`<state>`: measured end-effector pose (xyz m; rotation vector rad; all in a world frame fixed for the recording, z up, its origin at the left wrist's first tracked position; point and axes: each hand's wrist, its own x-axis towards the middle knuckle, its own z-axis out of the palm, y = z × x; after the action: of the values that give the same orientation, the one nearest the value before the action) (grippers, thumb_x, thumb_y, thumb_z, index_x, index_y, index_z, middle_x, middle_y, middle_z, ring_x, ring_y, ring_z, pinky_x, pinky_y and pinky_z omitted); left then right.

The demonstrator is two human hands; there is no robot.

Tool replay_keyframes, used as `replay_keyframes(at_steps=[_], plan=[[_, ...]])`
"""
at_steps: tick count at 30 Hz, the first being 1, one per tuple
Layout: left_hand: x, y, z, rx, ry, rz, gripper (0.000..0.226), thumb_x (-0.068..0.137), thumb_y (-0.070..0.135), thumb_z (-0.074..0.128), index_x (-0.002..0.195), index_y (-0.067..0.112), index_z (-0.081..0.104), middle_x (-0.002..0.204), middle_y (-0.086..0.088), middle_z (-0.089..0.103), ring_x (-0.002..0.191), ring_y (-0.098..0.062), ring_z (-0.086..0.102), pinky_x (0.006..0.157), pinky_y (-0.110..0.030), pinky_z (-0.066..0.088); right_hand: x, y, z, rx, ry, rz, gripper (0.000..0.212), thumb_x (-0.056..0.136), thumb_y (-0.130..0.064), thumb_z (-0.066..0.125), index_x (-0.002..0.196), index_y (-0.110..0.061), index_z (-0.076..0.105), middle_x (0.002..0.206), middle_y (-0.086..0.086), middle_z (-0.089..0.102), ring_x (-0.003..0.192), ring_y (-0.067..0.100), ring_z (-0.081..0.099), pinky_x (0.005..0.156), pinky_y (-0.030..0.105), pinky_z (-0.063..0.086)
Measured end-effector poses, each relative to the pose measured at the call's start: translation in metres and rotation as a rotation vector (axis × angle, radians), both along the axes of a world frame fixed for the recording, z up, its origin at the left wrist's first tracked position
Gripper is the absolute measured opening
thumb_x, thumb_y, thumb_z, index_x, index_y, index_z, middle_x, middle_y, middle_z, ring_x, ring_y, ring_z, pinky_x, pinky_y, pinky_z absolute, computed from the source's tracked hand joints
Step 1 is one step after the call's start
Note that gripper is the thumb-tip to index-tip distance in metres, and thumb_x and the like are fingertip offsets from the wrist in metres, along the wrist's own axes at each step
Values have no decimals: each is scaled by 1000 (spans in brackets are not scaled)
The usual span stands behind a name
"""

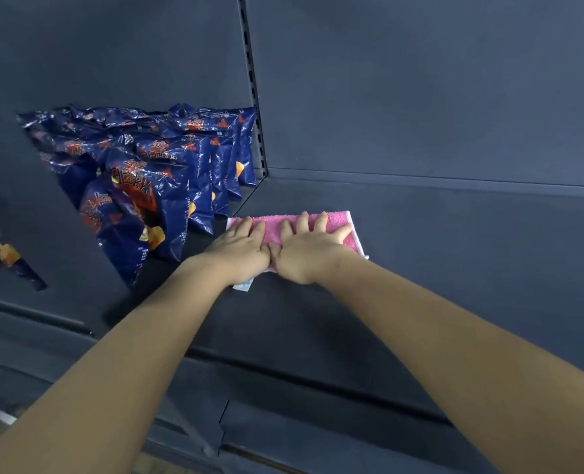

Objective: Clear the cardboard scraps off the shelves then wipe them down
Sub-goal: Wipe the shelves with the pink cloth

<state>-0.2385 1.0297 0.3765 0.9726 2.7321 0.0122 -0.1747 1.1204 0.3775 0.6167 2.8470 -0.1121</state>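
Observation:
A pink cloth (pixel 338 223) lies flat on the dark grey shelf (pixel 454 254), near its left end. My left hand (pixel 241 249) and my right hand (pixel 309 251) press down on the cloth side by side with fingers straight, thumbs touching. A small white-blue tag (pixel 244 285) of the cloth sticks out under my left wrist. No cardboard scraps show on this shelf.
Several blue snack bags (pixel 146 186) stand in a row on the neighbouring shelf to the left, close to my left hand. A slotted upright (pixel 254 97) divides the two bays. One more bag (pixel 10 258) hangs at the far left. A lower shelf edge (pixel 283 422) runs below.

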Motion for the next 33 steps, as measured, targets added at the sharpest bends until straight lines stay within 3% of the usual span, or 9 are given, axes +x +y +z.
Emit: replay_keyframes(at_steps=[7,19,33], plan=[[-42,41,-5,28,21,21,56,101,29,18,151,14,-2,159,-5,-8,146,-20,-8,118,-35,3,-39,40,-1,-51,23,-23,66,97,-52,15,150,-18,-3,158,10,-10,143,40,-12,106,68,-2],[-78,81,-6,66,47,41,53,100,25,22,150,14,7,159,-4,-1,147,-20,-2,116,-35,8,-74,76,-5,-73,79,-36,63,97,-47,16,150,-18,-1,158,8,-6,143,38,-11,108,66,-3],[-88,92,-8,72,61,65,57,100,31,24,151,17,3,159,-4,-3,147,-21,-3,117,-38,6,-81,84,-4,-58,97,-39,60,99,-41,20,150,-17,4,157,10,2,143,39,-5,109,64,1]])
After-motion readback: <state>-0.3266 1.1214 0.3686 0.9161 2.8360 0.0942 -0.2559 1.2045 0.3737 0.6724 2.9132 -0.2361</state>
